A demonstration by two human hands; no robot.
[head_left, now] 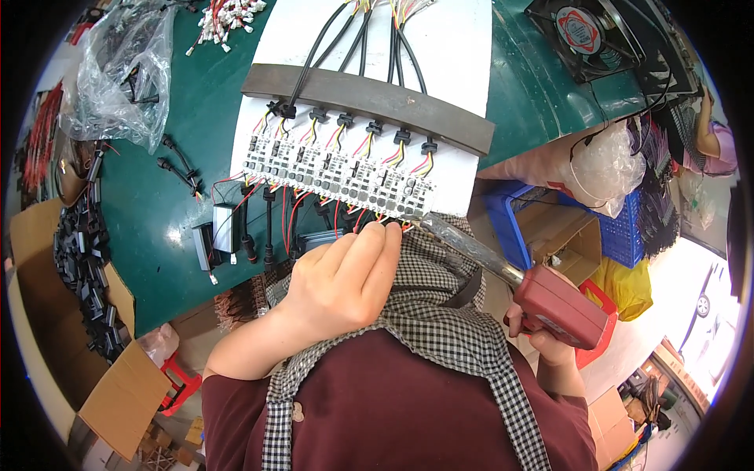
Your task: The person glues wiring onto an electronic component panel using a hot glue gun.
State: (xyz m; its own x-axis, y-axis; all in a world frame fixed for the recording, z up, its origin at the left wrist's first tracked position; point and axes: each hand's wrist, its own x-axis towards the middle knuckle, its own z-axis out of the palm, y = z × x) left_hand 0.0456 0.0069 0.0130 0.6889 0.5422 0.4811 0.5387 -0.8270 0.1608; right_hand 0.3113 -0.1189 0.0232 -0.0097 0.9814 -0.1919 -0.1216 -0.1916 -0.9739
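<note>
My right hand (554,347) grips the dark red handle of a soldering gun (559,308). Its long metal barrel points up and left, with the tip at the right end of a row of small white circuit boards (334,174). Close to that tip, my left hand (345,275) pinches a thin wire at the boards' near edge; the fingertips partly hide it. Red, yellow and black wires join the boards to black cables (363,47) running beneath a dark grey bar (369,108). The boards and bar rest on a white sheet (463,59).
Black connector cables and a silver module (225,228) lie left on the green table (169,271). A clear plastic bag (118,78) and white connectors (228,20) are farther back. A fan (581,31) stands far right. A cardboard box (118,400) of black parts is left, blue crates (506,224) right.
</note>
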